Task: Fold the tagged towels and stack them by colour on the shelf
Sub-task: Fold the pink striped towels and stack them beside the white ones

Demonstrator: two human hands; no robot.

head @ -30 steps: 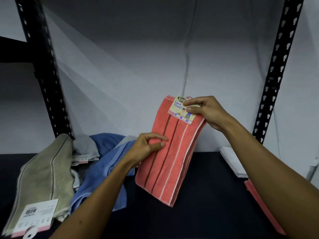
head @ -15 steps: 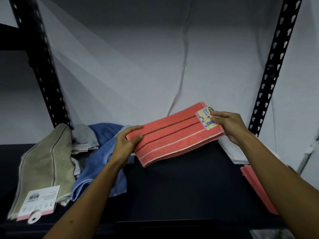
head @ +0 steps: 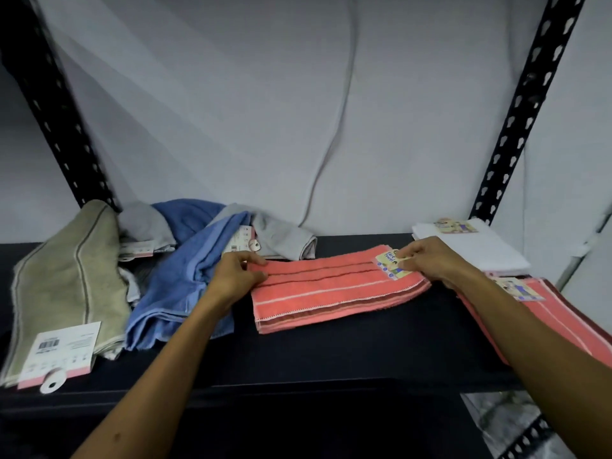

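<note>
Dark shelf (head: 331,352), black slotted uprights at back left (head: 63,127) and back right (head: 523,107). Pale grey wall (head: 231,94) behind, thin cable (head: 341,104) hanging down it to shelf level.

Coral towel (head: 334,289) lies folded flat on the shelf between the two hands. Long axis runs left-right, right end slightly farther back; dark and white stripes run along its length, stitched hem on the near edge. Tag (head: 392,267) at its right end reads "Face Towel", small pictures below too small to read.

Left hand (head: 236,276) grips the towel's left end, fingers curled over the top, thumb on the near side. Right hand (head: 430,260) pinches the tag and towel's right end, fingers curled.

Just left of the left fingers: crumpled blue towel (head: 185,286), grey towel (head: 281,240) behind it, small white-pink tag (head: 243,241) with barcode, text unreadable. Farther left, olive towel (head: 66,279) with dark stripe, large white-pink barcode label (head: 61,351) at its near end, print unreadable.

Behind the right fingers: folded white towel (head: 477,250) with a picture tag (head: 455,226), unreadable. Right of and nearer than the right fingers, partly under the right forearm: second coral towel (head: 556,313), folded flat, with tag (head: 520,289).
</note>
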